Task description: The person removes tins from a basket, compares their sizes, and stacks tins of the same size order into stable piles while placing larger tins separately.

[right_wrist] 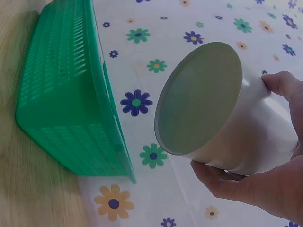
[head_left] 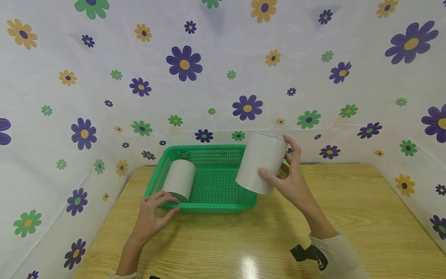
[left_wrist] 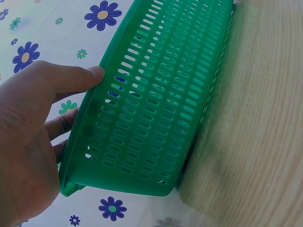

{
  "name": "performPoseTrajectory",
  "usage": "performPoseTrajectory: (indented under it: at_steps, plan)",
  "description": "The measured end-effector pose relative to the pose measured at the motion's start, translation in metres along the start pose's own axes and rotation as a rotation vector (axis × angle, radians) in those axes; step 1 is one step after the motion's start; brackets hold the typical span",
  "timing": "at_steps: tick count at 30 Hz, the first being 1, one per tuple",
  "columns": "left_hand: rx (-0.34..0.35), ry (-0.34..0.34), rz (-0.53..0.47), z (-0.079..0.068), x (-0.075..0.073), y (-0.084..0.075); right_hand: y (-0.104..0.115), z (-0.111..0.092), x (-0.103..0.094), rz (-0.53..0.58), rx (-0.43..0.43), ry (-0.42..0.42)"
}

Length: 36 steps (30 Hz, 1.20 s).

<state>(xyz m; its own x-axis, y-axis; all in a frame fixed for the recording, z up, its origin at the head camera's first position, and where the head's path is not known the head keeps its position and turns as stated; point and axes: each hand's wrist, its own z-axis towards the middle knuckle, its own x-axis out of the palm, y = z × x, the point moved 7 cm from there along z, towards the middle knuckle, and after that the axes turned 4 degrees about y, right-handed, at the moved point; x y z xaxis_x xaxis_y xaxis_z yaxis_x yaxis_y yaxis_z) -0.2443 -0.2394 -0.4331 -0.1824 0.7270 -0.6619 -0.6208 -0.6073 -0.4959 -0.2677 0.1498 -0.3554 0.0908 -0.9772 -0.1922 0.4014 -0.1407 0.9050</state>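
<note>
My right hand (head_left: pixel 294 184) grips a white cylinder (head_left: pixel 261 161) between thumb and fingers, tilted and raised at the right end of a green plastic basket (head_left: pixel 216 209). In the right wrist view the white cylinder's flat, greyish round end (right_wrist: pixel 201 99) faces the camera. A second white cylinder (head_left: pixel 181 176) lies on its side in the left part of the basket. My left hand (head_left: pixel 151 217) holds the basket's front rim near the left corner. The left wrist view shows the thumb (left_wrist: pixel 92 78) at the rim, with the other fingers partly hidden behind it.
The basket stands on a wooden table (head_left: pixel 348 217) near its back edge. A flower-patterned white sheet (head_left: pixel 223 97) hangs behind and at both sides. Something yellow-green (head_left: pixel 285 167) shows partly behind my right hand.
</note>
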Motion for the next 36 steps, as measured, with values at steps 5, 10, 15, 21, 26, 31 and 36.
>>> performPoseTrajectory:
  at_steps: [5, 10, 15, 21, 26, 31, 36]
  plan:
    - [0.001, 0.002, 0.003, 0.0, 0.0, -0.001, 0.0, -0.011, -0.017, -0.007, -0.016, -0.047]
    - [0.005, 0.005, 0.004, 0.002, 0.0, -0.001, 0.005, -0.023, -0.035, -0.029, -0.037, -0.096]
    - [0.009, 0.015, 0.013, 0.005, 0.001, -0.001, 0.007, -0.034, -0.053, -0.021, -0.046, -0.135]
    - [0.007, 0.012, 0.015, 0.003, 0.002, -0.001, 0.01, -0.041, -0.076, 0.043, -0.115, -0.169]
    - [0.007, 0.011, 0.012, 0.002, 0.001, -0.001, 0.009, -0.045, -0.093, 0.024, -0.124, -0.218]
    - [-0.009, 0.023, 0.011, 0.001, 0.0, 0.0, 0.007, -0.048, -0.108, 0.0, -0.103, -0.27]
    - [-0.013, 0.023, 0.01, 0.0, 0.0, 0.001, 0.002, -0.049, -0.118, -0.08, -0.079, -0.309]
